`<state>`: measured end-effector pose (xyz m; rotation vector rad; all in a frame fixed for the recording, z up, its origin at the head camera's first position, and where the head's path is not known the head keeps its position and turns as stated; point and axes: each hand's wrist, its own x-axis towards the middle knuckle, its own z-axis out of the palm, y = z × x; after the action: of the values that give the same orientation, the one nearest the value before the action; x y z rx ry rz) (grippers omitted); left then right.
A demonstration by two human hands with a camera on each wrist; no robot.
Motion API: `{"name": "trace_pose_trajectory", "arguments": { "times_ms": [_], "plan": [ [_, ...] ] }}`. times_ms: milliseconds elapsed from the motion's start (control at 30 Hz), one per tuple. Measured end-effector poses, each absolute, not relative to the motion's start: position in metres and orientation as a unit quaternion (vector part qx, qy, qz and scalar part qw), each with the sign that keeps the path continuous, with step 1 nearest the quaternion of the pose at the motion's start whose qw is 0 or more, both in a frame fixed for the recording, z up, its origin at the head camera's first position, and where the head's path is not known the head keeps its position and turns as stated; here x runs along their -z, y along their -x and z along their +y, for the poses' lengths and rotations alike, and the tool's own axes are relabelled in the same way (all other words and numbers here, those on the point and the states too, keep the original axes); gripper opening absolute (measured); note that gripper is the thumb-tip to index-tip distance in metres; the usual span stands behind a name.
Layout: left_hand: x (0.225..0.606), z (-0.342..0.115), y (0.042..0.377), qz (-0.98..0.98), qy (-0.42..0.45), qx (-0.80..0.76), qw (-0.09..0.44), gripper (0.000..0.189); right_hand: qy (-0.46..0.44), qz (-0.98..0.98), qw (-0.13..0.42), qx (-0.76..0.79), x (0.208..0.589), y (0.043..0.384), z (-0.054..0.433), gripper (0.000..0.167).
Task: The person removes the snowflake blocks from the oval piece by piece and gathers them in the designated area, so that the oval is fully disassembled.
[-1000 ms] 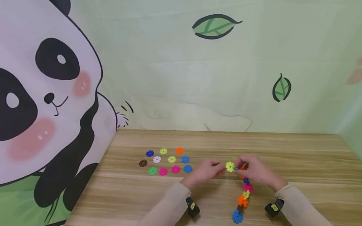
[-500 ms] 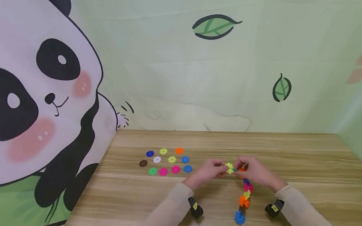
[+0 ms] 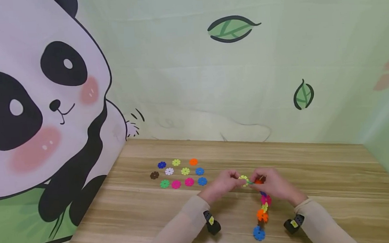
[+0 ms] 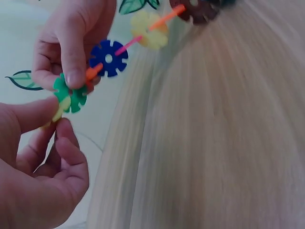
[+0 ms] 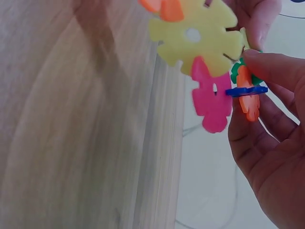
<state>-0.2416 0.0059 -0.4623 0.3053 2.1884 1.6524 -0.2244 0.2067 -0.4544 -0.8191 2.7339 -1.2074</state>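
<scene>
My left hand pinches a yellow notched plastic disc between thumb and fingertips. Right beside it, my right hand grips the green disc at the upper end of a chain of interlocking flower discs. The yellow disc meets the green one edge to edge, partly hidden by the left thumb in the left wrist view. Down the chain come an orange disc, a dark blue disc, a pink disc, another yellow, an orange and a brown. A blue disc forms its lower end.
Loose discs lie in rough rows on the wooden table left of the hands, among them a white disc, a green disc and an orange disc. A printed panda backdrop stands behind the table.
The left fingers have closed in over the yellow disc, which has turned and shifted slightly left. The chain's blue end has swung a little to the right. The loose discs stay as they were.
</scene>
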Motion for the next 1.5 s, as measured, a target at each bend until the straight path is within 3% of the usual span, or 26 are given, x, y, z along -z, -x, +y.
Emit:
{"name": "trace_pose_trajectory", "arguments": {
  "times_ms": [633, 1267, 1500],
  "plan": [
    [0.457, 0.002, 0.238, 0.803, -0.075, -0.578, 0.127, 0.026, 0.264, 0.881, 0.019, 0.393, 0.455, 0.226, 0.205, 0.006],
    [0.456, -0.055, 0.261, 0.807, -0.090, -0.568, 0.133, 0.017, 0.263, 0.883, 0.001, 0.388, 0.458, 0.226, 0.211, 0.007],
    [0.460, -0.076, 0.262, 0.824, -0.140, -0.539, 0.106, 0.018, 0.262, 0.882, 0.007, 0.392, 0.458, 0.225, 0.211, 0.006]
  ]
}}
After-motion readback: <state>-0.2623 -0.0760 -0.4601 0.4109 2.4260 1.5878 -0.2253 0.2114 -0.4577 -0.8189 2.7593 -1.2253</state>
